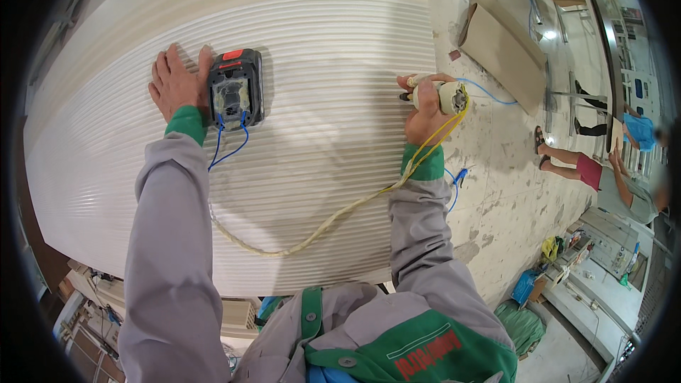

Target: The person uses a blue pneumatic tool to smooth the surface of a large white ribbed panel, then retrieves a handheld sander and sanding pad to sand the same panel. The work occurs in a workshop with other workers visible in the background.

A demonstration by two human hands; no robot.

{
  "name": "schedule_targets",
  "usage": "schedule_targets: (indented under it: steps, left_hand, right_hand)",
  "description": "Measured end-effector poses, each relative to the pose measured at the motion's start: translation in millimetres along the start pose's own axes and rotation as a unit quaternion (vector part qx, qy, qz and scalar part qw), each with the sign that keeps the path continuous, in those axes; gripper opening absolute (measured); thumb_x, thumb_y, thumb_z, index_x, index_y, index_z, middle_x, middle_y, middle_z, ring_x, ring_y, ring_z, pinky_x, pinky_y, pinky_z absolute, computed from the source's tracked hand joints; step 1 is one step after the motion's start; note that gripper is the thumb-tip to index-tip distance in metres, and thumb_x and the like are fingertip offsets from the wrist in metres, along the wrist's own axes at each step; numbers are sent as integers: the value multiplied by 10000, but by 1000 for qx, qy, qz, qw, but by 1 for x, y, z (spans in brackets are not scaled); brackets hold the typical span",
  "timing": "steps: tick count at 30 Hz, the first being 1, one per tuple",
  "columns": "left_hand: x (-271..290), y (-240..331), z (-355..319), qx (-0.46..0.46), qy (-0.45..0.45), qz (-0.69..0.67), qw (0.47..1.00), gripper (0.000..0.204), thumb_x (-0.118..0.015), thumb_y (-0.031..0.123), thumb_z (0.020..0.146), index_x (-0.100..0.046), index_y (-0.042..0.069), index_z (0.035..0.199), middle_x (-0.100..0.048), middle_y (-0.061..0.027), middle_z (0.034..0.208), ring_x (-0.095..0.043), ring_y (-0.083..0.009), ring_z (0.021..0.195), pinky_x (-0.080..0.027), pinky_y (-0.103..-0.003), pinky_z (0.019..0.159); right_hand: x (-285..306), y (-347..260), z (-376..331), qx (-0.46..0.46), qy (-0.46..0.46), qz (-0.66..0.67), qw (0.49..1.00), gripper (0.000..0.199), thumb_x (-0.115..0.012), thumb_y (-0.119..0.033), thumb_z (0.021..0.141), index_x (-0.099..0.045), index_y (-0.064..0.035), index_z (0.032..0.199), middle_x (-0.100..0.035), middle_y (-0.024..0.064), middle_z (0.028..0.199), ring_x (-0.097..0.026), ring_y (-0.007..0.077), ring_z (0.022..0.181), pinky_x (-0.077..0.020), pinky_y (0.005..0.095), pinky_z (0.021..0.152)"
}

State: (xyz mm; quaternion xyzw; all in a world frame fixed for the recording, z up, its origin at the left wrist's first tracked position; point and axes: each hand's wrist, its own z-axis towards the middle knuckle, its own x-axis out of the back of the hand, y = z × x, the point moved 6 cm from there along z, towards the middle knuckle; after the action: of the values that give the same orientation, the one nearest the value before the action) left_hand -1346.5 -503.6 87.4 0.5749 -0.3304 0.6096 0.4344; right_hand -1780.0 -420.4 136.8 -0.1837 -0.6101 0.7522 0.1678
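A large white ribbed panel (312,50) fills the middle of the view. My left hand (174,84) lies flat on it, fingers spread, right beside a black and red battery pack (236,90) that rests on the panel with blue wires running from it. My right hand (424,108) grips a small whitish power tool (443,96) at the panel's right edge. A yellowish braided cable (319,227) runs from the tool across the panel toward the battery pack.
To the right is a stained concrete floor (511,177) with tan boards (507,46) lying on it. Two other people (610,170) stand at the far right. Blue and green bags (525,287) and clutter lie at lower right.
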Motion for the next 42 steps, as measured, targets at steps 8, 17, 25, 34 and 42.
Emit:
schedule_targets:
  steps: [8, 17, 25, 34, 42]
  left_hand:
    - [3, 2, -3, -2, -9, -2, 1000, 883, -483, 762, 933, -400, 144, 1559, -345, -118, 1637, -240, -282, 1548, -179, -498, 1257]
    - [1, 2, -3, 7, -3, -8, 1000, 880, -470, 771, 933, -399, 158, 1561, -345, -113, 1637, -238, -282, 1549, -182, -497, 1258]
    - [-1, 1, -2, -6, 10, -6, 1000, 874, -476, 766, 934, -403, 157, 1556, -361, -117, 1628, -247, -290, 1545, -190, -501, 1252]
    - [1, 1, -3, -1, 4, -9, 1000, 870, -477, 758, 941, -401, 146, 1555, -352, -124, 1631, -241, -295, 1547, -174, -515, 1259]
    - [1, 3, -3, -5, 7, -8, 1000, 871, -483, 759, 938, -401, 149, 1554, -349, -126, 1631, -243, -295, 1545, -179, -527, 1256]
  right_hand:
    - [4, 4, 7, -7, 37, 14, 999, 140, -676, -52, 887, -594, 38, 955, -740, 189, 842, -735, 236, 792, -600, 356, 788]
    - [3, 5, 10, 19, 34, 38, 999, 159, -683, -47, 879, -586, 29, 979, -732, 183, 853, -736, 242, 813, -595, 345, 761]
    - [-4, 13, 17, 13, 13, 6, 1000, 194, -696, -48, 893, -568, 32, 1016, -732, 178, 870, -737, 238, 808, -606, 362, 765]
    - [-4, 5, 23, 62, 36, 40, 997, 170, -698, -46, 888, -579, 29, 983, -731, 168, 850, -734, 222, 787, -597, 347, 740]
    - [-9, 11, 27, 41, 26, 17, 999, 162, -712, -53, 870, -601, 33, 950, -736, 169, 839, -727, 207, 769, -594, 336, 726]
